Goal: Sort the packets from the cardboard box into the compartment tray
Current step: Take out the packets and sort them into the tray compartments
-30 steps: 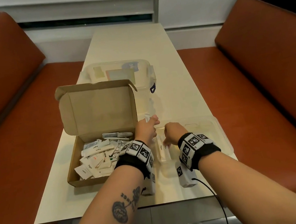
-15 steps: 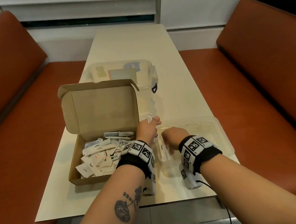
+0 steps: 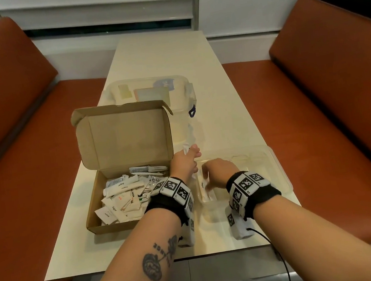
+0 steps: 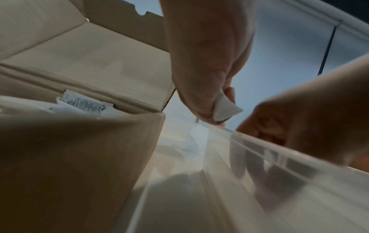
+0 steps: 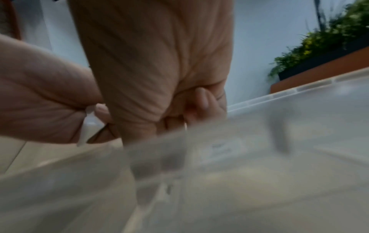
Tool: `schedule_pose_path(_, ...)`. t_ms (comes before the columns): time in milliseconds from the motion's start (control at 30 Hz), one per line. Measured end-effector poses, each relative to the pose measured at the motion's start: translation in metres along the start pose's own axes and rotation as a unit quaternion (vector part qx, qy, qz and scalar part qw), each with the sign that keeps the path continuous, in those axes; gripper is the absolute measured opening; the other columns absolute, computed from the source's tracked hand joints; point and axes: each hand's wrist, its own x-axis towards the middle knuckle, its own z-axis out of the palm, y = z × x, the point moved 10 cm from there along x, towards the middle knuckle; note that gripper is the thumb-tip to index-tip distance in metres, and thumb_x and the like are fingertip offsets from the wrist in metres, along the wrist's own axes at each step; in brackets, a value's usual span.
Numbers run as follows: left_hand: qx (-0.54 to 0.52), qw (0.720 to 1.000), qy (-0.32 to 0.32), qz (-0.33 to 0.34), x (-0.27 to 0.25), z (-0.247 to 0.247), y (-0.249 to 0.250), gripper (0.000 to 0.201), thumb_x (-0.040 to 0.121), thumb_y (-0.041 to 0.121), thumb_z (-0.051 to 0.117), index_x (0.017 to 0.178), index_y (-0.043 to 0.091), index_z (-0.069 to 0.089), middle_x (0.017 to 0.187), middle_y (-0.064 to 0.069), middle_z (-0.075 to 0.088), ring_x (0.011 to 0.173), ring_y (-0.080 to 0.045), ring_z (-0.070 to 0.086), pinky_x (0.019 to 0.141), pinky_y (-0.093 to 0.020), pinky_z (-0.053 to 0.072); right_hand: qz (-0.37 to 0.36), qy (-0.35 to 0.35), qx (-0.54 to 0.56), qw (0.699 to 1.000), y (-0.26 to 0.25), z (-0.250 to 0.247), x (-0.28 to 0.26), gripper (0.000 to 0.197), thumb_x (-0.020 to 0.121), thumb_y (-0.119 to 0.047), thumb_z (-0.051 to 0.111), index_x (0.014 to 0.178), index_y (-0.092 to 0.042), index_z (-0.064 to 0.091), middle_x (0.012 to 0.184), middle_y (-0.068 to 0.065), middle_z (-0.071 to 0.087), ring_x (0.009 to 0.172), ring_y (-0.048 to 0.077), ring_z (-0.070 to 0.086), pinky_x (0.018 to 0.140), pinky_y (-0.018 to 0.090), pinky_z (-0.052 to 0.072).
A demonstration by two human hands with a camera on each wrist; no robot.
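The open cardboard box [image 3: 110, 224] at the left holds several white packets [image 3: 125, 195]. Right of it lies the clear compartment tray [image 3: 275, 164]. A sugar stick [image 3: 202, 186] lies in its left compartment. My left hand [image 3: 187, 155] hovers between the box and the tray and pinches a white packet [image 4: 225, 108]. My right hand [image 3: 217, 171] is over the tray's left compartment with its fingers curled. In the right wrist view the right hand's fingertips [image 5: 203, 100] seem to pinch a thin pale packet edge [image 5: 185, 126].
A clear lidded plastic container [image 3: 150, 93] stands behind the box on the cream table [image 3: 219, 117]. The box's raised lid [image 3: 122, 136] stands just left of my left hand. Orange-brown benches [image 3: 317, 111] run along both sides. The table's near edge is by my wrists.
Both hands stay almost where they were. The right hand has dipped a little towards the tray's left compartment.
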Motion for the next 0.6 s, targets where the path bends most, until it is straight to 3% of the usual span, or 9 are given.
schedule_pose_path(67, -0.034, 0.999, 0.000, 0.003, -0.003, 0.002, 0.003, 0.031, 0.100, 0.025, 0.046, 0.105, -0.001, 0.061, 0.100, -0.010, 0.063, 0.046, -0.008, 0.039, 0.045, -0.019, 0.037, 0.005, 0.074, 0.101, 0.992, 0.003, -0.019, 0.000, 0.015, 0.086, -0.018, 0.062, 0.097, -0.008, 0.065, 0.097, 0.008, 0.068, 0.092, 0.024, 0.063, 0.078, 0.031, 0.048)
schedule_pose_path(133, -0.079, 0.997, 0.000, 0.013, -0.007, 0.003, 0.010, 0.032, 0.102, 0.024, 0.041, 0.109, 0.000, 0.061, 0.106, -0.011, 0.062, 0.058, -0.010, 0.049, 0.056, -0.021, 0.045, 0.016, 0.122, 0.218, 0.968, 0.010, -0.034, 0.000, 0.011, 0.090, -0.015, 0.054, 0.088, -0.010, 0.064, 0.085, 0.008, 0.071, 0.075, 0.018, 0.064, 0.067, 0.028, 0.049)
schedule_pose_path(233, -0.159, 0.987, -0.003, 0.027, -0.012, 0.003, 0.023, 0.037, 0.103, 0.025, 0.035, 0.118, -0.001, 0.057, 0.118, -0.012, 0.060, 0.092, -0.017, 0.061, 0.076, -0.022, 0.053, 0.036, 0.107, 0.411, 0.905, 0.014, -0.035, -0.001, 0.014, 0.094, -0.013, 0.048, 0.086, -0.011, 0.059, 0.071, 0.007, 0.068, 0.051, 0.013, 0.054, 0.046, 0.024, 0.046)
schedule_pose_path(300, -0.189, 0.981, -0.017, 0.032, -0.015, 0.005, 0.031, 0.041, 0.104, 0.026, 0.031, 0.123, -0.002, 0.054, 0.128, -0.016, 0.056, 0.117, -0.023, 0.055, 0.096, -0.030, 0.046, 0.036, 0.083, 0.519, 0.850, 0.011, -0.032, -0.003, 0.014, 0.094, -0.016, 0.049, 0.087, -0.008, 0.059, 0.070, 0.009, 0.064, 0.050, 0.018, 0.057, 0.043, 0.026, 0.050)
schedule_pose_path(333, -0.199, 0.979, -0.030, 0.033, -0.017, 0.007, 0.034, 0.042, 0.104, 0.026, 0.030, 0.124, -0.002, 0.053, 0.131, -0.016, 0.055, 0.123, -0.024, 0.052, 0.100, -0.031, 0.043, 0.028, 0.073, 0.546, 0.834, 0.007, -0.032, -0.004, 0.015, 0.093, -0.020, 0.053, 0.089, -0.007, 0.059, 0.071, 0.010, 0.063, 0.052, 0.019, 0.059, 0.045, 0.027, 0.052)
schedule_pose_path(400, -0.207, 0.977, -0.049, 0.029, -0.019, 0.012, 0.035, 0.041, 0.104, 0.028, 0.032, 0.121, -0.001, 0.055, 0.126, -0.016, 0.057, 0.118, -0.024, 0.056, 0.091, -0.029, 0.047, 0.003, 0.053, 0.571, 0.819, -0.002, -0.033, -0.005, 0.014, 0.091, -0.021, 0.060, 0.090, -0.007, 0.058, 0.076, 0.011, 0.062, 0.057, 0.021, 0.063, 0.049, 0.028, 0.055)
schedule_pose_path(500, -0.195, 0.980, -0.026, 0.019, -0.018, 0.006, 0.031, 0.032, 0.101, 0.032, 0.041, 0.097, 0.005, 0.059, 0.098, -0.010, 0.063, 0.089, -0.019, 0.065, 0.073, -0.027, 0.055, -0.030, 0.041, 0.591, 0.805, -0.008, -0.037, -0.008, 0.009, 0.086, -0.010, 0.067, 0.088, -0.006, 0.059, 0.078, 0.010, 0.061, 0.057, 0.019, 0.064, 0.055, 0.028, 0.058)
schedule_pose_path(600, -0.146, 0.989, 0.014, 0.007, -0.013, -0.005, 0.024, 0.035, 0.098, 0.041, 0.045, 0.089, 0.010, 0.057, 0.084, -0.003, 0.057, 0.081, -0.020, 0.061, 0.078, -0.033, 0.051, -0.039, 0.048, 0.585, 0.809, -0.006, -0.041, -0.009, 0.011, 0.082, -0.008, 0.071, 0.087, -0.001, 0.064, 0.079, 0.011, 0.062, 0.058, 0.015, 0.061, 0.057, 0.024, 0.058)
